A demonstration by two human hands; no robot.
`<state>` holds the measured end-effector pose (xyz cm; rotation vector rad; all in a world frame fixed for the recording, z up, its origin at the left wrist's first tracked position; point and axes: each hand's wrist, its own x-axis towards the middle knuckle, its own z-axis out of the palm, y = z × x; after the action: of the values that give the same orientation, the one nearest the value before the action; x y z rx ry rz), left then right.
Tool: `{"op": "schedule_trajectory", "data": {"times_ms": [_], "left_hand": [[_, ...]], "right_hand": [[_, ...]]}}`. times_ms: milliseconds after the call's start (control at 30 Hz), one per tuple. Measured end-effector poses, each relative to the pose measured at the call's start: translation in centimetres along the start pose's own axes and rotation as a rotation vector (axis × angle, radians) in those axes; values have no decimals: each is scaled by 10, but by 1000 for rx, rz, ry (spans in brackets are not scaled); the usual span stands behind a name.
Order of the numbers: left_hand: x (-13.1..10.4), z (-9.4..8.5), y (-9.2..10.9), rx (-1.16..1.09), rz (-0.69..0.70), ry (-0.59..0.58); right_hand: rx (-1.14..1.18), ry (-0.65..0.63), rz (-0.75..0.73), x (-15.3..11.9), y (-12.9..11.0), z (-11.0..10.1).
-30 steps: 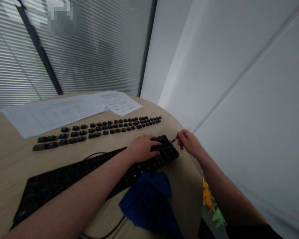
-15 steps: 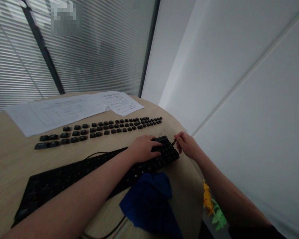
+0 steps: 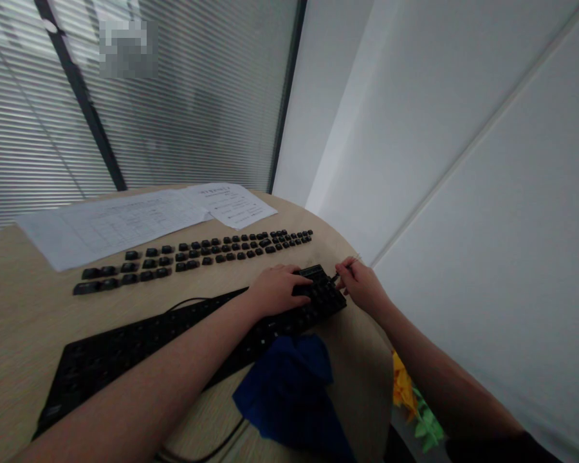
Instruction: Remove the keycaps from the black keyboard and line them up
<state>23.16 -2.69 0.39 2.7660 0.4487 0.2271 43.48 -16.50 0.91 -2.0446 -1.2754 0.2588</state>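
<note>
A black keyboard (image 3: pixel 168 335) lies slantwise on the table, many of its keycaps off. My left hand (image 3: pixel 280 290) rests on its right part with the fingers spread, thumb and fingertips touching the keys. At the keyboard's right end, my right hand (image 3: pixel 358 280) is closed in a pinch around a slim tool (image 3: pixel 334 278). The tool's dark tip meets the keys at the edge, and thin pale strands show past the fingers; its exact kind is unclear. Loose black keycaps (image 3: pixel 220 258) stand in rows beyond the keyboard. Below my left hand lies a crumpled blue cloth (image 3: pixel 289 392).
Printed paper sheets (image 3: pixel 120 222) lie at the back of the round wooden table (image 3: pixel 24 321). A cable (image 3: pixel 226 440) runs beside the cloth. The white wall (image 3: pixel 463 193) is close on the right. Yellow and green leafy shapes (image 3: pixel 427 427) show below the table edge.
My right hand has tilted slightly, and the tool with it, at the keyboard's end. The left hand stays in place. The view has shifted a little.
</note>
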Motion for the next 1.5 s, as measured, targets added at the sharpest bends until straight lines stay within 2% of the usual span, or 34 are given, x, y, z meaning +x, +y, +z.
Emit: {"op": "schedule_trajectory", "data": {"times_ms": [400,467,567,633,733,833,967,1000,1033,1100,1200,1333,1433,1500], "left_hand": [[0,2,2,-32,-25,-1],[0,3,3,-24,-32,-3],[0,3,3,-26,-26,-17],[0,3,2,-36,-21,-22],[1,4,-2,-66,-22,-17],[2,2,-6,-150,13,30],[2,-12,-5,-324,8,251],[2,-17,-4,-366,-2,277],[2,-23,-1,-405,-4,268],[2,-34,4,-461,14,179],[-1,-48,11,-445,27,95],[-10,-63,7,-384,-29,150],[-21,-74,1,-411,-73,193],[-26,-79,0,-460,-82,190]], "right_hand": [[-12,20,-13,-4,-1,0],[16,67,-9,-5,-4,-8],[153,268,-23,-4,-13,-33],[276,322,-74,-2,-19,-49],[353,198,-103,2,-23,-51],[363,106,-141,-2,-19,-31],[308,56,-313,-14,-16,-6],[302,41,-365,-17,-18,-3],[303,28,-411,-20,-20,-1],[324,15,-474,-23,-26,-1],[358,3,-512,-25,-31,-4],[329,9,-501,-25,-23,-11],[221,104,-459,-23,-15,-19],[126,158,-499,-21,-16,-23]]}}
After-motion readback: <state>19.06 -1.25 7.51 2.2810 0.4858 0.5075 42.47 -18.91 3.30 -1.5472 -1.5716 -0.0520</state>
